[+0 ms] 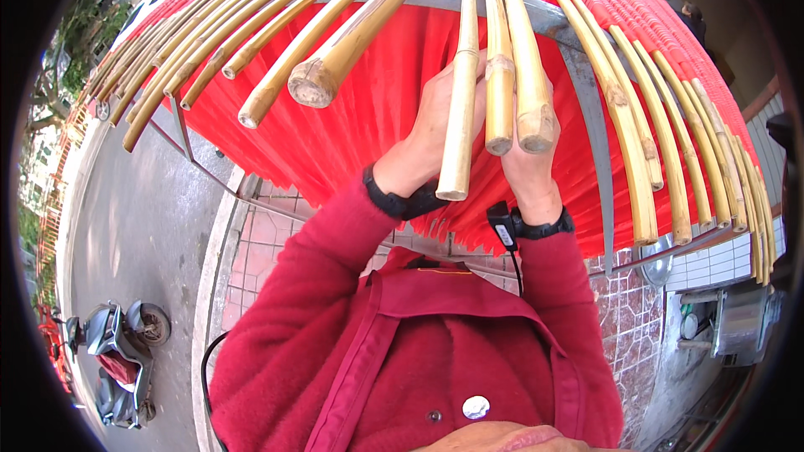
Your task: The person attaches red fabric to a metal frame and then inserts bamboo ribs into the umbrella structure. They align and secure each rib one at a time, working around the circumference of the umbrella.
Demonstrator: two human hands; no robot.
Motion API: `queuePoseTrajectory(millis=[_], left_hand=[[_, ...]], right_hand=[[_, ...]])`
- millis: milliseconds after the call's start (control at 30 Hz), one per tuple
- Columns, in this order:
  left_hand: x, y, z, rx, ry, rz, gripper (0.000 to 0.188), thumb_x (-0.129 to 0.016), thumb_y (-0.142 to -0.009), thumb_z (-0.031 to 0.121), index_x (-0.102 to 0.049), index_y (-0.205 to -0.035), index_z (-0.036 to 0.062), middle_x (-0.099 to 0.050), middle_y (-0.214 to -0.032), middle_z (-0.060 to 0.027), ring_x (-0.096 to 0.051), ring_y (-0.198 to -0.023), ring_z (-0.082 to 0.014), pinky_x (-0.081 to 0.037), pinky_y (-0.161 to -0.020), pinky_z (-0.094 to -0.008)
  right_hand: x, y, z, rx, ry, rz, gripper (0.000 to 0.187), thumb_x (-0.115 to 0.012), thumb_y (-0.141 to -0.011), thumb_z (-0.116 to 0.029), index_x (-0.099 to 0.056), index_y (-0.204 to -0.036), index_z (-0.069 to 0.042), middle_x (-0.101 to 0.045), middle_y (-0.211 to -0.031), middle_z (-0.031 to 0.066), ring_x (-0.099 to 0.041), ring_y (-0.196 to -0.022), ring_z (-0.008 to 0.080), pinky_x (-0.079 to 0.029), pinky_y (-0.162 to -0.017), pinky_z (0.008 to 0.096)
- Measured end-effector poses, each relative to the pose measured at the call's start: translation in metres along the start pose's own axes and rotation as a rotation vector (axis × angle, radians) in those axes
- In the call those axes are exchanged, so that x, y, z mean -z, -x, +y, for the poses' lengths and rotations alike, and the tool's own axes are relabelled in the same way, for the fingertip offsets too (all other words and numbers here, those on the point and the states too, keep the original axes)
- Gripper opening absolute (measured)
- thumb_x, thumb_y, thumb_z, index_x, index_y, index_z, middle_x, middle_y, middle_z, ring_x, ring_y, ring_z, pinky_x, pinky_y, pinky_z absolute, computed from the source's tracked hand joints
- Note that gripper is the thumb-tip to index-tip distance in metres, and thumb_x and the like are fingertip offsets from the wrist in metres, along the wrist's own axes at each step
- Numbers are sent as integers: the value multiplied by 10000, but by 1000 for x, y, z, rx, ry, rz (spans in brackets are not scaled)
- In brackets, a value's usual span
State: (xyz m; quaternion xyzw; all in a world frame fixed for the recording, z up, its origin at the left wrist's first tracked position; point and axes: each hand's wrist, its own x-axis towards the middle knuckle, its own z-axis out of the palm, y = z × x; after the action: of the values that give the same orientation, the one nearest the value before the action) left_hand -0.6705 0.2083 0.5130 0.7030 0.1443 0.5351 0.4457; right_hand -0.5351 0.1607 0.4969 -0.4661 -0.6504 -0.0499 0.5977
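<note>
Red-wrapped bamboo poles rest side by side on a curved grey metal bar (596, 134), their bare ends toward me. Behind the nearest middle ones, my left hand (429, 115) reaches up beside a slim bamboo pole (461, 117); its fingers are mostly hidden. My right hand (529, 174) sits behind and just below the end of a thicker bamboo pole (529, 75), fingers largely covered by it. Another bamboo pole (499, 84) lies between the two hands. Red sheets or strands (360, 109) hang beneath the poles, around both hands. Whether either hand grips anything is hidden.
More bamboo poles (632, 151) fan out to the right, and a thick one (335, 67) juts out at left. Rack legs stand below. A parked scooter (121, 364) is on the road at left; a metal box-like unit (744, 322) stands at right on paving.
</note>
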Motion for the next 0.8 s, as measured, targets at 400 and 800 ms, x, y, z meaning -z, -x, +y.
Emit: queuePoseTrajectory(millis=[400, 800], left_hand=[[9, -66, -40, -535, -1064, 63, 554, -620, -946, 30, -536, -1490, 88, -483, -1549, -213, -480, -1418, -367, -359, -1194, -457], [1, -102, -53, -846, -1139, 349, 503, -591, -970, 123, -507, -1460, 50, -491, -1462, -220, -457, -1375, -361, -307, -1177, -489]], right_hand=[[-15, -51, 42, 15, 274, -124, 275, -519, -988, -121, -474, -1222, 18, -656, -799, 332, -643, -744, 538, -504, -638, 625], [-8, -55, 38, -86, 599, -115, 318, -595, -919, -76, -540, -1211, 37, -675, -716, 281, -691, -688, 461, -562, -610, 554]])
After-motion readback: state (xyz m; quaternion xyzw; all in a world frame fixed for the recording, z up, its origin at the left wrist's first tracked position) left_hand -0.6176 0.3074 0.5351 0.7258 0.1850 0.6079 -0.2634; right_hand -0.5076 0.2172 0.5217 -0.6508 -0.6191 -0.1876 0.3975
